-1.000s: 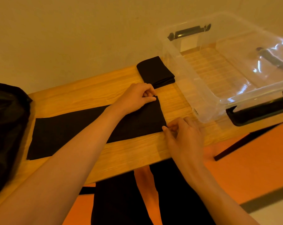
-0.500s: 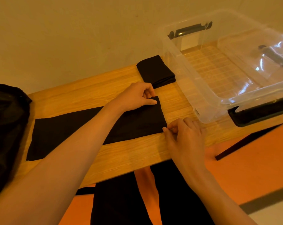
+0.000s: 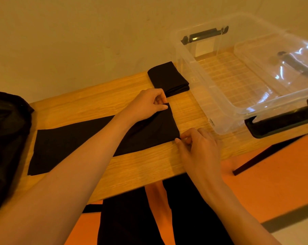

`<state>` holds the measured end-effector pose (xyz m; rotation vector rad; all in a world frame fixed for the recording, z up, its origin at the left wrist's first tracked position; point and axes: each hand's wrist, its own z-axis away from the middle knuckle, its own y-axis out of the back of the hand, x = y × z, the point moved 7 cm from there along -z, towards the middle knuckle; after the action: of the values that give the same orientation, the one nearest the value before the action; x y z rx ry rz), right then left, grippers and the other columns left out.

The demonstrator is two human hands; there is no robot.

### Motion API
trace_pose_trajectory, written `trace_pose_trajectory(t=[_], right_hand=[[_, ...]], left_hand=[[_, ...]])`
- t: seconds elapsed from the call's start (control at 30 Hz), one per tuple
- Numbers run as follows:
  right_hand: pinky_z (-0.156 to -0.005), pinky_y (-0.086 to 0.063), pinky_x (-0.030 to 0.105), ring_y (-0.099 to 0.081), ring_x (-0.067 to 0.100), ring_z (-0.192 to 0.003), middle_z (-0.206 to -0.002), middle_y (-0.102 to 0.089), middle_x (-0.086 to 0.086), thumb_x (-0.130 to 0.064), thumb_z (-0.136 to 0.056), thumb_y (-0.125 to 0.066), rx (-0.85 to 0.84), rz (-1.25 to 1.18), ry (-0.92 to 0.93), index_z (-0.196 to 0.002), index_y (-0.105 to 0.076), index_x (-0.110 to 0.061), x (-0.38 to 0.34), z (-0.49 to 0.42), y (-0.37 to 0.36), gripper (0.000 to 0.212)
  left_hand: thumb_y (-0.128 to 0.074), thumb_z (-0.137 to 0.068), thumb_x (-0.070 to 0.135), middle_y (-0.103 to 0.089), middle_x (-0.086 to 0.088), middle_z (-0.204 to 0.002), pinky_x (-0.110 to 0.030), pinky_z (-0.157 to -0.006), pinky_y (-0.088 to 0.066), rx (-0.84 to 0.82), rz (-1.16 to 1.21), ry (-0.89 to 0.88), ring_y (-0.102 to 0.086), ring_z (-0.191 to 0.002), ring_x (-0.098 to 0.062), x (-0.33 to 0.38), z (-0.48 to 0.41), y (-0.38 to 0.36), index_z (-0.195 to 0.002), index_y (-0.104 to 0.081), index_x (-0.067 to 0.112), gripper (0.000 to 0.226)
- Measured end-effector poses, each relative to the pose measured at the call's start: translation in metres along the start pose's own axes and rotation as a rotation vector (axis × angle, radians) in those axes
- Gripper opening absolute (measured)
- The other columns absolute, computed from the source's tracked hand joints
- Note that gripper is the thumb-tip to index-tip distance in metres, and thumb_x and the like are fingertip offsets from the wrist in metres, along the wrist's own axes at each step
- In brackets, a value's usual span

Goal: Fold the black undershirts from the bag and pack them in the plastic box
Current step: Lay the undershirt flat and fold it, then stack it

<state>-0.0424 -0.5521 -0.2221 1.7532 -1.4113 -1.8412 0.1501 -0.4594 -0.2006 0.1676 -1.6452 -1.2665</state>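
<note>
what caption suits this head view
Left hand and right hand pinch end corners of a flat black undershirt on wooden table

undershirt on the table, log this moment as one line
left hand: pinches far corner of flat undershirt | right hand: pinches near corner | folded undershirt: beside plastic box

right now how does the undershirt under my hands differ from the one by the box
The held undershirt lies as a long flat strip; the folded undershirt is a compact thick stack. The left hand and right hand pinch the held undershirt's corners; the folded undershirt lies untouched. Both are black, on the table.
</note>
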Motion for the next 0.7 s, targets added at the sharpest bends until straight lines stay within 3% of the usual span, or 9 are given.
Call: trace_pose_trajectory(t=[0.1, 0.17, 0.23, 0.3, 0.37, 0.47, 0.57, 0.7], right_hand=[[-0.086, -0.045, 0.039, -0.058, 0.017, -0.093, -0.096, -0.059, -0.006, -0.031, -0.089, -0.072, 0.023, 0.046, 0.053, -0.103, -0.067, -0.021, -0.004, -0.001, 0.004, 0.017], [-0.094, -0.043, 0.039, -0.056, 0.022, -0.111, -0.115, -0.062, 0.000, -0.030, -0.091, -0.070, 0.002, 0.130, 0.157, -0.119, -0.066, -0.018, -0.013, 0.000, 0.001, 0.031], [-0.109, -0.036, 0.039, -0.046, 0.023, -0.136, -0.143, -0.055, 0.003, -0.035, -0.098, -0.059, -0.085, 0.221, 0.299, -0.140, -0.057, -0.016, -0.023, 0.004, -0.011, 0.046], [-0.119, -0.024, 0.038, -0.031, 0.021, -0.149, -0.158, -0.041, 0.005, -0.045, -0.106, -0.038, -0.166, 0.315, 0.371, -0.149, -0.047, -0.014, -0.026, 0.009, -0.023, 0.054], [-0.122, -0.016, 0.037, -0.025, 0.019, -0.152, -0.161, -0.034, 0.007, -0.051, -0.106, -0.025, -0.211, 0.377, 0.376, -0.153, -0.041, -0.011, -0.022, 0.012, -0.027, 0.064], [-0.123, -0.010, 0.038, -0.015, 0.019, -0.154, -0.164, -0.024, 0.008, -0.054, -0.105, -0.019, -0.261, 0.412, 0.394, -0.156, -0.031, -0.011, -0.020, 0.017, -0.028, 0.068], [-0.126, -0.007, 0.038, -0.003, 0.016, -0.155, -0.167, -0.013, 0.005, -0.055, -0.105, -0.013, -0.301, 0.354, 0.393, -0.159, -0.023, -0.014, -0.020, 0.016, -0.026, 0.068], [-0.126, -0.006, 0.036, 0.002, 0.013, -0.155, -0.168, -0.012, 0.004, -0.047, -0.106, -0.022, -0.303, 0.324, 0.446, -0.158, -0.028, -0.021, -0.029, 0.009, -0.018, 0.058]], left_hand=[[-0.074, -0.092, 0.023, -0.062, 0.009, -0.098, -0.013, -0.070, -0.048, 0.102, -0.059, -0.068, -0.061, -0.085, -0.003, 0.003, 0.004, 0.002, -0.102, -0.066, 0.022, 0.013], [-0.072, -0.093, 0.024, -0.060, 0.009, -0.098, -0.013, -0.071, -0.048, 0.154, -0.110, -0.120, -0.060, -0.085, -0.003, 0.003, 0.006, 0.002, -0.102, -0.067, 0.020, 0.011], [-0.069, -0.095, 0.026, -0.060, 0.005, -0.099, -0.020, -0.073, -0.049, 0.172, -0.196, -0.184, -0.058, -0.085, -0.006, 0.004, 0.008, -0.001, -0.101, -0.067, 0.018, 0.010], [-0.063, -0.099, 0.028, -0.059, 0.001, -0.100, -0.026, -0.076, -0.047, 0.178, -0.291, -0.236, -0.055, -0.089, -0.010, 0.005, 0.008, -0.006, -0.101, -0.065, 0.016, 0.012], [-0.059, -0.101, 0.029, -0.058, 0.000, -0.099, -0.028, -0.076, -0.046, 0.183, -0.341, -0.253, -0.054, -0.089, -0.013, 0.006, 0.007, -0.006, -0.101, -0.063, 0.015, 0.015], [-0.057, -0.102, 0.031, -0.059, -0.001, -0.097, -0.032, -0.074, -0.048, 0.193, -0.417, -0.240, -0.056, -0.087, -0.016, 0.003, 0.002, -0.001, -0.099, -0.062, 0.013, 0.019], [-0.057, -0.102, 0.022, -0.059, -0.006, -0.101, -0.032, -0.079, -0.047, 0.347, -0.446, -0.249, -0.056, -0.095, -0.021, 0.007, 0.011, 0.016, -0.103, -0.066, 0.009, 0.016], [-0.058, -0.101, 0.018, -0.055, -0.003, -0.114, -0.027, -0.088, -0.045, 0.519, -0.353, -0.146, -0.049, -0.107, -0.015, 0.006, 0.071, 0.043, -0.110, -0.066, 0.011, 0.013]])
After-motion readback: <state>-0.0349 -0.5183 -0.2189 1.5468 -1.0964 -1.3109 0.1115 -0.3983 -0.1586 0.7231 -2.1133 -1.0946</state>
